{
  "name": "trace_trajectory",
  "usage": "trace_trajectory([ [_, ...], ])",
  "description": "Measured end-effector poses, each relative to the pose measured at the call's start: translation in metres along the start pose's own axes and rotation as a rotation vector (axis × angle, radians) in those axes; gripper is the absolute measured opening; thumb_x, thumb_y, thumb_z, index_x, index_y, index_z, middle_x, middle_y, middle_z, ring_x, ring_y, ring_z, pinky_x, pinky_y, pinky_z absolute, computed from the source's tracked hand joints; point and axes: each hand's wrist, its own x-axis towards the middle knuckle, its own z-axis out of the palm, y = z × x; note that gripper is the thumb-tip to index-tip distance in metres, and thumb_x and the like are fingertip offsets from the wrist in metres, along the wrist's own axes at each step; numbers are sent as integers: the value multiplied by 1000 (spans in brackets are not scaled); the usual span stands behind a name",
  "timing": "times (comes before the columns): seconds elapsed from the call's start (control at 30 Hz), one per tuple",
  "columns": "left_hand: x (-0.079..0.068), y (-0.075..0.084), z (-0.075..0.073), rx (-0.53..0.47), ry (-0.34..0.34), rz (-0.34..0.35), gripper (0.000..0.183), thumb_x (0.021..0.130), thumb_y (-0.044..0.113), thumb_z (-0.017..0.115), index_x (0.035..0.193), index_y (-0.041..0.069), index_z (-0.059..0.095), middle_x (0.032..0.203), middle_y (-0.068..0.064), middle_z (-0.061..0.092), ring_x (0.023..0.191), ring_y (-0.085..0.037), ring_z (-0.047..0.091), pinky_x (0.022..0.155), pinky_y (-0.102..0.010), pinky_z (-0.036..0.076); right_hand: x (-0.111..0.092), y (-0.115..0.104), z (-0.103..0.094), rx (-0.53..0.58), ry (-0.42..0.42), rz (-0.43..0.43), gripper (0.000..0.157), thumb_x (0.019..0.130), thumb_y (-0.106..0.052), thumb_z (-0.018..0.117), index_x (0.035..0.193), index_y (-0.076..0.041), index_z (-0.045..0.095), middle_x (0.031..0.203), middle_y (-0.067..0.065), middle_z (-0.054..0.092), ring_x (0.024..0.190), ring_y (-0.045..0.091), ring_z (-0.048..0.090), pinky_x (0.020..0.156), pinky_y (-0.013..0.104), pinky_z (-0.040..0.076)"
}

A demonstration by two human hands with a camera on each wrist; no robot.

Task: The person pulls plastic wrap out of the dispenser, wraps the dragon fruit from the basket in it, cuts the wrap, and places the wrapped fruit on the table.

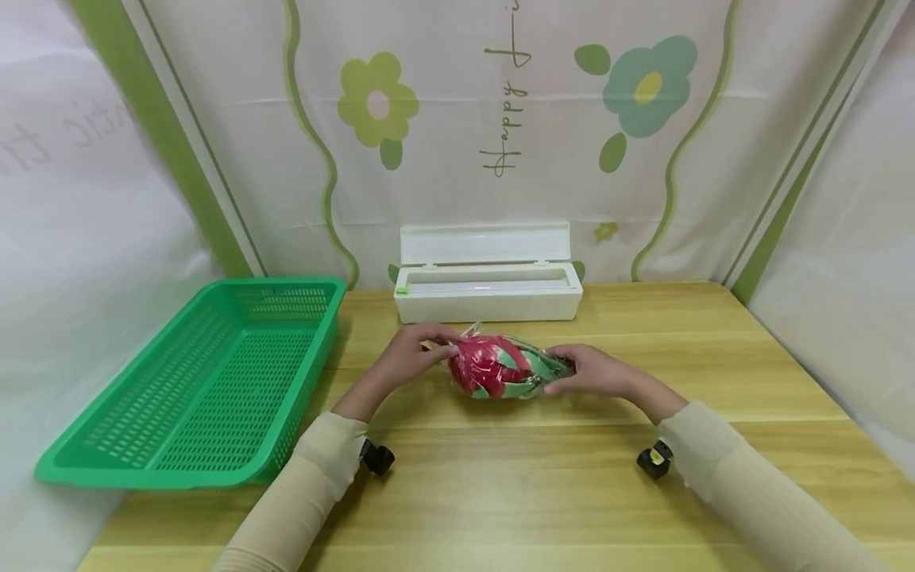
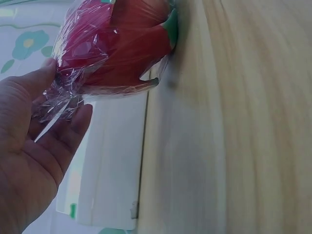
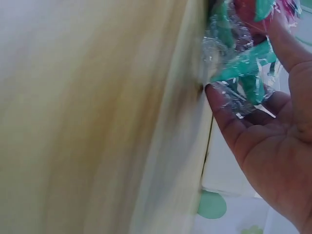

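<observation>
A red dragon fruit with green scales, wrapped in clear cling film, lies crosswise between the two hands over the table. At its rounded red end, the left hand pinches the bunched film between thumb and fingers. The right hand holds the green, leafy end, its thumb and fingers on either side of the crinkled film. Just behind the fruit stands a long white cling film box, its lid raised and a pale roll inside.
A green plastic basket with perforated walls stands left of the left forearm. The wooden table backs onto a printed curtain, with more curtain at both sides. Small black cameras hang at both wrists.
</observation>
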Motion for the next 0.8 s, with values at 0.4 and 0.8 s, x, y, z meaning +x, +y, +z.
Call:
trace_trajectory([
  [0.4, -2, -8, 2, -57, 107, -103, 12, 90, 20, 71, 98, 14, 77, 101, 1, 72, 93, -14, 65, 74, -33, 54, -4, -1, 4, -148, 54, -153, 64, 83, -22, 78, 139, -4, 50, 128, 10, 59, 117, 27, 53, 100, 49, 42],
  [0.8, -1, -13, 3, -146, 104, -176, 14, 91, 21, 70, 98, 10, 76, 97, 0, 72, 87, -19, 62, 72, -39, 53, -5, 5, 0, -59, 120, -113, 36, 96, -24, 62, 128, -9, 64, 133, 10, 58, 102, 18, 61, 76, 29, 51],
])
